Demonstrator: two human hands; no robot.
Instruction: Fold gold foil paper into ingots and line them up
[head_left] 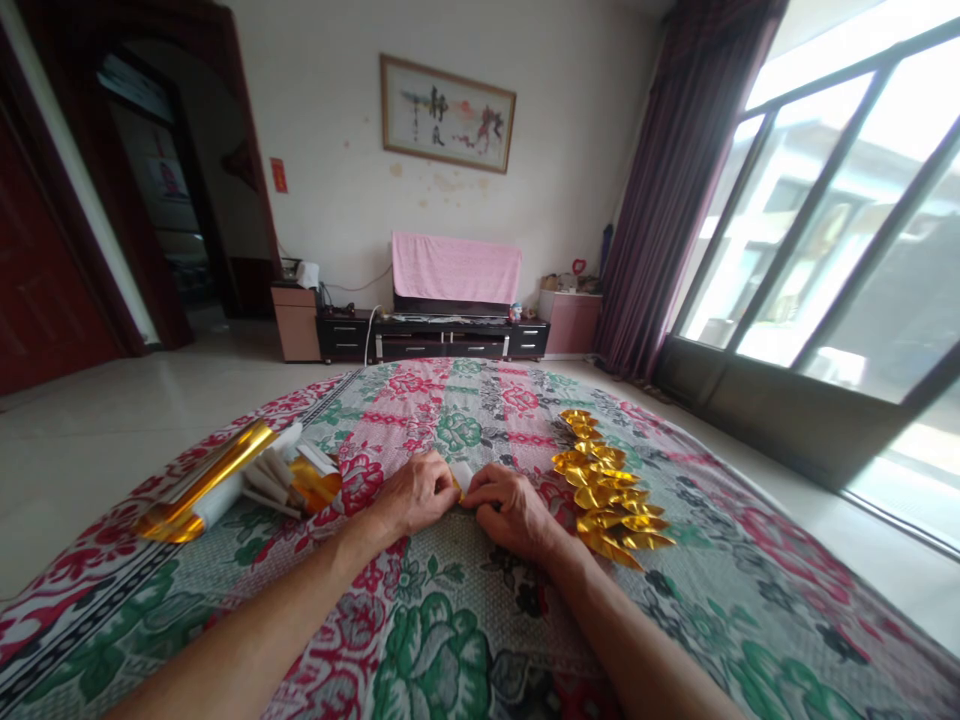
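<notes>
Between my hands, over the middle of the table, is a small piece of gold and white paper (pixel 463 476). My left hand (pixel 421 492) is closed on its left side, with a bit of gold showing at the fingertips. The fingers of my right hand (pixel 510 505) pinch its lower right side. To the right lie several folded gold paper pieces (pixel 611 490), lined up in a row with pointed ends. At the left are rolled gold foil paper (pixel 217 480) and a bundle of white paper strips (pixel 271 480).
A flowered tablecloth (pixel 431 650) covers the round table. Beyond it stands a low black cabinet (pixel 465 345) with a pink cloth (pixel 457 265) draped over a screen. Purple curtains (pixel 660 200) and large windows are on the right, a doorway on the left.
</notes>
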